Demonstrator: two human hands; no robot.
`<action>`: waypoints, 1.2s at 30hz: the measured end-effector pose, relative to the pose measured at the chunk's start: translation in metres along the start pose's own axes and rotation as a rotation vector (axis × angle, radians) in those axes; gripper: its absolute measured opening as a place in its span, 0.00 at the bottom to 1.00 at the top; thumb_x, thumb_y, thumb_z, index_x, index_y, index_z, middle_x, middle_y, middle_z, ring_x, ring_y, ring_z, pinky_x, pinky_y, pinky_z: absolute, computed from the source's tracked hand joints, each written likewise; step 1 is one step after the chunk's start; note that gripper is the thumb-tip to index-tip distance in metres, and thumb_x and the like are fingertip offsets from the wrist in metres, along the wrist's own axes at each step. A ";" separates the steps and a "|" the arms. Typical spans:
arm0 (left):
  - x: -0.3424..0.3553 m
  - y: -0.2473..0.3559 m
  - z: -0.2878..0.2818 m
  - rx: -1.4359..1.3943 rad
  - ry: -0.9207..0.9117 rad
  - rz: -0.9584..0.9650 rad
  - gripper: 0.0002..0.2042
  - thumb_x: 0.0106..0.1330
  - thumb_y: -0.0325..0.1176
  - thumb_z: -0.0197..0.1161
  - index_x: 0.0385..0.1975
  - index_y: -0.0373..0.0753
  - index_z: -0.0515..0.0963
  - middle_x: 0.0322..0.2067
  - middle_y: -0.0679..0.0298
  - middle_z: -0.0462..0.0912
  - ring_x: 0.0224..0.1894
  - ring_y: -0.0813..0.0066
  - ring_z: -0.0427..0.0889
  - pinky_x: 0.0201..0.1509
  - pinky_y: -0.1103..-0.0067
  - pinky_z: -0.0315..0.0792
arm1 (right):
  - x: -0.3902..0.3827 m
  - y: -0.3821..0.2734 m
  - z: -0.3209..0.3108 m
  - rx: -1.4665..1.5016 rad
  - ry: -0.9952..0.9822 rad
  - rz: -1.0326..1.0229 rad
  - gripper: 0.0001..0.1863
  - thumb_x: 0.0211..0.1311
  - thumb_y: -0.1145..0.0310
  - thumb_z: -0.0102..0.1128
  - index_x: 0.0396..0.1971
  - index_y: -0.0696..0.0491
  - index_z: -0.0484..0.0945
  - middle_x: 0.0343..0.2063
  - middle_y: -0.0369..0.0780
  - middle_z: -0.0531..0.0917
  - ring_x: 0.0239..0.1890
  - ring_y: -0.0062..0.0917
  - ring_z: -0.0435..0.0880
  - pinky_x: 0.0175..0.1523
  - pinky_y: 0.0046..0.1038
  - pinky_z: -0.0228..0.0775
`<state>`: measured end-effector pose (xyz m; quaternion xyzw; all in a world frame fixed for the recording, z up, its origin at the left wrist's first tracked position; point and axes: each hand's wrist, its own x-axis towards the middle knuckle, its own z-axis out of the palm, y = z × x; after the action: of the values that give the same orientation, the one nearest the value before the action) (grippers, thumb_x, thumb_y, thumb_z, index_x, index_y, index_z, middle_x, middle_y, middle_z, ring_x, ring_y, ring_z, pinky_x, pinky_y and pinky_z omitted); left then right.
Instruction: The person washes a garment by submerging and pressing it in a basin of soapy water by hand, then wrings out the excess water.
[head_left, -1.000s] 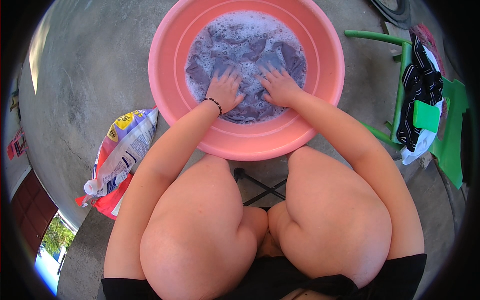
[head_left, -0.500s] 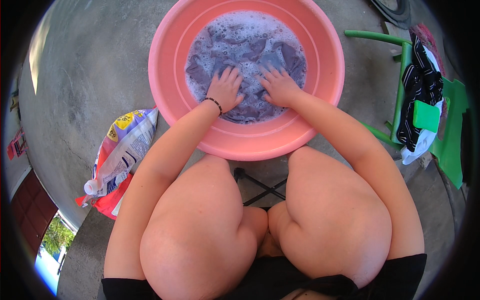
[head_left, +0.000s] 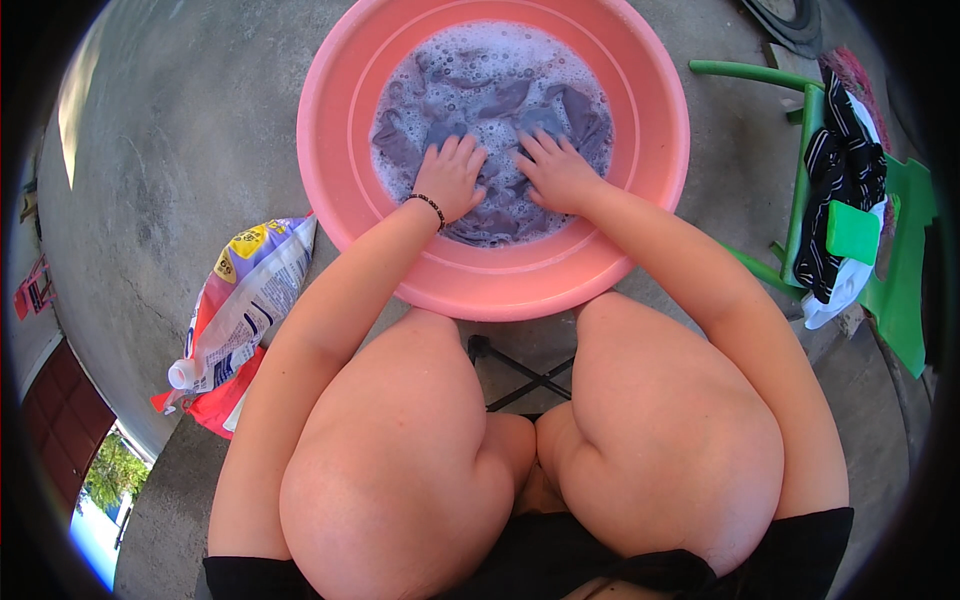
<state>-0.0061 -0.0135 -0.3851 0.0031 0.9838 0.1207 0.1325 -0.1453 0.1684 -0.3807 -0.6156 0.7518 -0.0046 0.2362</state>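
View from above my knees. My left hand [head_left: 450, 178] and my right hand [head_left: 555, 175] both lie palm down in the pink basin [head_left: 660, 190], fingers spread wide and flat, pressing on the dark wet cloth [head_left: 500, 105] that sits under soapy water in the basin's middle. Neither hand has closed around anything; the fingers rest on top of the cloth, not gripping it, and the fingertips point away from me toward the far wall of the basin. I judge that this flat spread serves to push the cloth down into the suds and hold it under. A thin dark bracelet [head_left: 428, 203] circles my left wrist, just above the waterline.

The basin stands on the concrete floor [head_left: 170, 150] directly ahead of my 2 knees, close enough that both forearms reach it with a slight bend. Part of a folding stool [head_left: 520, 375] shows between my thighs and the basin.

To my left, a soft bag of washing powder [head_left: 240, 305] lies on its side on the floor, near the basin but not touching it. To my right, a green chair [head_left: 900, 270] carries a striped black and white garment [head_left: 845, 165] and a green block [head_left: 852, 232]. Nothing lies between my hands and the cloth.
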 end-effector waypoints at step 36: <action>0.008 0.002 0.006 -1.107 -1.176 -0.506 0.43 0.51 0.63 0.62 0.60 0.33 0.68 0.59 0.53 0.70 0.60 0.65 0.69 0.63 0.73 0.61 | 0.020 -0.016 -0.033 0.928 -0.938 0.376 0.36 0.51 0.46 0.54 0.50 0.64 0.76 0.46 0.48 0.81 0.43 0.34 0.81 0.51 0.34 0.70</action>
<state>-0.0127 -0.0099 -0.3925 -0.2203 0.5249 0.5305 0.6281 -0.1448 0.1369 -0.3537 -0.2469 0.5844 -0.0181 0.7728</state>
